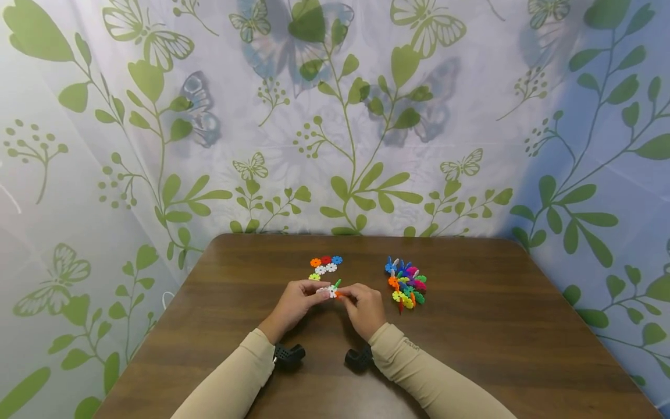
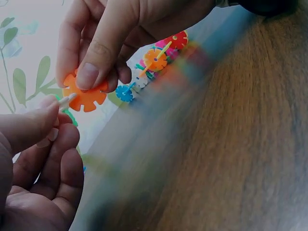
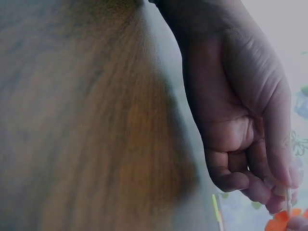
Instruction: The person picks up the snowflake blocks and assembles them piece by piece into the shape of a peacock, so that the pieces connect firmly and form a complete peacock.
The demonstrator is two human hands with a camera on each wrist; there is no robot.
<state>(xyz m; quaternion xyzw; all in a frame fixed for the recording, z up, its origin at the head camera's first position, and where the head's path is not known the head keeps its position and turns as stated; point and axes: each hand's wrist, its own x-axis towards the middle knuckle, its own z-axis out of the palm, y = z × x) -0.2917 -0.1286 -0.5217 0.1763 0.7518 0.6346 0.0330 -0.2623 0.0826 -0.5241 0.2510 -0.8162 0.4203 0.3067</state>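
My left hand [image 1: 294,305] pinches a white notched flower disc [image 1: 332,293] between thumb and fingers, above the table. In the left wrist view this disc [image 2: 66,101] is seen edge-on. Opposite it, my right hand [image 1: 366,309] pinches an orange notched disc [image 2: 86,98] by its rim. The two discs meet, but how far their slots interlock cannot be told. A green disc [image 1: 337,283] stands up beside the white one, partly hidden by fingers. The right wrist view shows the left hand [image 3: 240,120] large, with the orange disc [image 3: 279,221] at the bottom edge.
Just beyond the left hand, loose discs lie flat: orange [image 1: 315,263], red [image 1: 326,259], blue [image 1: 337,260], two white [image 1: 320,270] and yellow-green [image 1: 314,277]. A multicoloured cluster of discs [image 1: 405,285] stands right of the hands. The brown table [image 1: 471,349] meets a patterned curtain behind.
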